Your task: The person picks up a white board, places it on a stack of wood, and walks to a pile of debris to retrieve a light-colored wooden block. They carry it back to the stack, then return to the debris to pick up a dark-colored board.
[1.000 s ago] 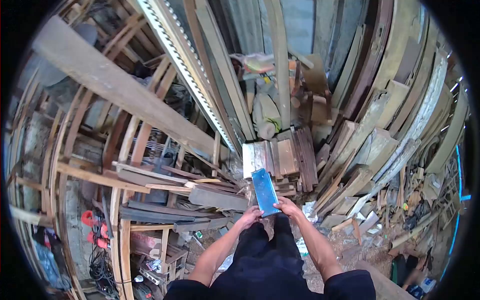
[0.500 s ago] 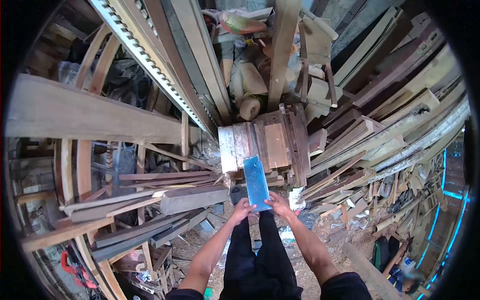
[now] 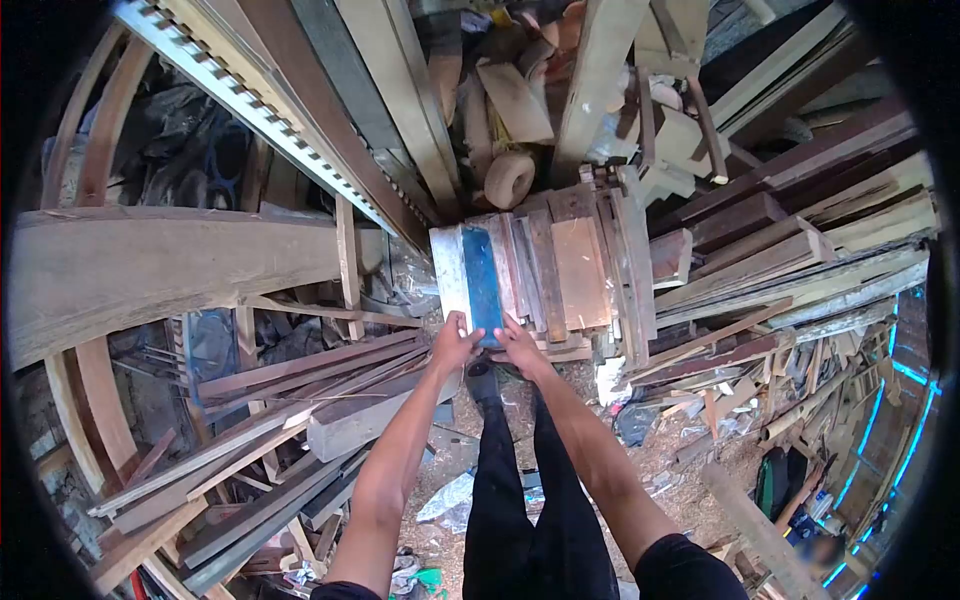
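Observation:
A flat blue rectangular piece lies lengthwise over the left part of a stack of wooden boards. Its near end is between my two hands. My left hand grips the near left corner with fingers bent. On the near right corner, my right hand holds on with its thumb close to the left one. A pale, whitish board shows just left of the blue piece, and narrow reddish strips stand to its right.
Long planks reach in from the left, with a grey beam below them. Tall boards lean behind the stack. More timber is piled at the right. Shavings and plastic scraps cover the floor around my legs.
Both hands have moved forward with the blue piece, from above my legs to over the left of the board stack. The camera view has shifted closer to the stack.

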Tool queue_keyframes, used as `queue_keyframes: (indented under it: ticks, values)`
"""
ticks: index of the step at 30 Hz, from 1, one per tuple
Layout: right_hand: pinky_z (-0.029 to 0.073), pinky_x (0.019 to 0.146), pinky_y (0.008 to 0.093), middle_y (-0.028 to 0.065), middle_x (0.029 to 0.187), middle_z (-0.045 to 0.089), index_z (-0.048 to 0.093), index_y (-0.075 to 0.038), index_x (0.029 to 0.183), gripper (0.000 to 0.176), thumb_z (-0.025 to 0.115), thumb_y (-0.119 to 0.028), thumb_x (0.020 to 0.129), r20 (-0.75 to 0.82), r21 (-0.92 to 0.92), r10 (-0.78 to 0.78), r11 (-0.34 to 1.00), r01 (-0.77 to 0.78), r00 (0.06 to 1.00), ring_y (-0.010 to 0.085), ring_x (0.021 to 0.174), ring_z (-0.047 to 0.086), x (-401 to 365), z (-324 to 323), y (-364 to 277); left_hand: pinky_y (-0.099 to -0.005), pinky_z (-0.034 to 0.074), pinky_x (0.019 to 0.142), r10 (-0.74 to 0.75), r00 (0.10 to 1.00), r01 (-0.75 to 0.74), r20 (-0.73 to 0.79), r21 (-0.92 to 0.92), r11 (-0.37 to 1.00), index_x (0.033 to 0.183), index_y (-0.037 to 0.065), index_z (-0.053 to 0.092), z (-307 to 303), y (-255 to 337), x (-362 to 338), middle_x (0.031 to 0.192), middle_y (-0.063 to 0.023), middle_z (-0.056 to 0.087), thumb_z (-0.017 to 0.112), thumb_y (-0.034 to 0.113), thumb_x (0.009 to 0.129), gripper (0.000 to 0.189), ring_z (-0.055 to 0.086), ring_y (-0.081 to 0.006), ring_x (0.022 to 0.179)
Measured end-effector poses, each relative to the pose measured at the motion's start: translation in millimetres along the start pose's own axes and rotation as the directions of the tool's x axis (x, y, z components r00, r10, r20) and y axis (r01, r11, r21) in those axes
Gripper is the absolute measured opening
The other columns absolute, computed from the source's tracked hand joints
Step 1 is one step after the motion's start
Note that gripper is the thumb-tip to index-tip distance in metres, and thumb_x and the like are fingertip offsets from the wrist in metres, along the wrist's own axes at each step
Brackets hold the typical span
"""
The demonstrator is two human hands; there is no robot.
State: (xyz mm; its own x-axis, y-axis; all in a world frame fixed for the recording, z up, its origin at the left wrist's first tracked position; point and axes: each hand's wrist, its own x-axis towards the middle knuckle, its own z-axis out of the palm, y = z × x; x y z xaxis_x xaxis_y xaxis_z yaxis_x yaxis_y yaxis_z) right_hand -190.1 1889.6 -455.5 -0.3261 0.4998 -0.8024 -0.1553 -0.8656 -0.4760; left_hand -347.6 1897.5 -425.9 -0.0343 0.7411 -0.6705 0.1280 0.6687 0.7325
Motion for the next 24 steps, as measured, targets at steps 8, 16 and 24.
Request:
queue_keyframes:
  ticks: [8,16,24]
  values:
    - [0.042,0.078,0.0351,0.0090,0.114,0.044,0.017,-0.014,0.132,0.062,0.053,-0.017,0.081,-0.126,-0.089,-0.109,0.991,0.098,0.986,0.0199,0.101,0.045,40.3,-11.8,38.4,-0.0290,0.046,0.044,0.203,0.979,-0.196,-0.001,0.247,0.949,0.092,0.002,0.037,11.7,-50.5,39.1,0.076,-0.0126,0.056,0.061,0.007,0.073,0.031,0.057,-0.0173,0.054]
    - [0.035,0.087,0.0401,0.0100,0.121,0.039,0.022,-0.014,0.131,0.058,0.051,-0.017,0.081,-0.128,-0.025,-0.053,0.998,0.050,0.990,0.0214,0.110,0.038,22.7,-28.6,19.1,-0.0274,0.046,0.042,0.101,0.995,-0.101,0.013,-0.018,0.995,0.089,0.001,0.037,34.9,-81.0,50.4,0.071,-0.0106,0.056,0.059,0.005,0.074,0.027,0.057,-0.0158,0.053]
    - [0.038,0.080,0.0333,0.0075,0.113,0.045,0.024,-0.013,0.130,0.057,0.049,-0.011,0.080,-0.140,-0.174,-0.140,0.978,0.115,0.980,0.0176,0.098,0.044,25.0,-27.3,21.1,-0.0274,0.046,0.043,0.140,0.990,-0.138,0.004,-0.110,0.984,0.092,0.000,0.038,38.8,-80.0,49.2,0.073,-0.0124,0.057,0.058,0.005,0.076,0.027,0.056,-0.0152,0.053]
